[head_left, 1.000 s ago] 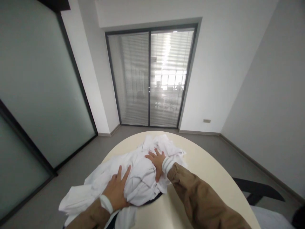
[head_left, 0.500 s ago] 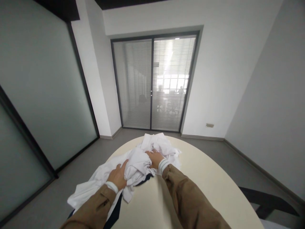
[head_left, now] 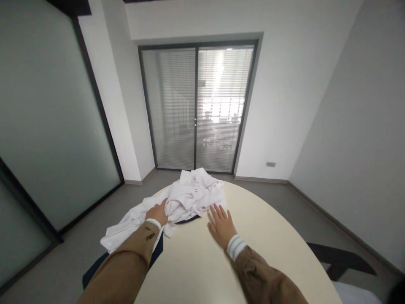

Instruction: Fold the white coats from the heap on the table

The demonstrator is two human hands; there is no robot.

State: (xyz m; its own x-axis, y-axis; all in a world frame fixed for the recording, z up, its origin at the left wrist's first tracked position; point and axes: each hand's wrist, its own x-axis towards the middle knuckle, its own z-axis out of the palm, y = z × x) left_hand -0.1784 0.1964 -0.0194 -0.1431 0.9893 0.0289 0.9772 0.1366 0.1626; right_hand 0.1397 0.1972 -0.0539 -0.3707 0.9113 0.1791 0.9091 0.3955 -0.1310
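A crumpled heap of white cloth (head_left: pixel 190 194), perhaps clothing, lies at the far left of the round cream table (head_left: pixel 196 266), with one long part trailing down over the left edge. My left hand (head_left: pixel 157 213) is closed on the near left side of this heap, its fingertips partly hidden in the folds. My right hand (head_left: pixel 222 224) is open with fingers spread, over the tabletop just right of the heap, and it holds nothing. Dark navy fabric (head_left: pixel 189 219) peeks out beneath the white cloth, and more of it shows beside my left sleeve.
Past the table stands a glass double door (head_left: pixel 196 105) with blinds. A frosted glass partition (head_left: pixel 57 109) runs along the left. At lower right, a dark chair part (head_left: pixel 343 257) sits beside the table edge. Grey floor surrounds the table.
My right hand has let go of the white cloth and moved right and nearer, fingers now spread. My left hand stays at the heap, its fingers closer together. The view has shifted slightly.
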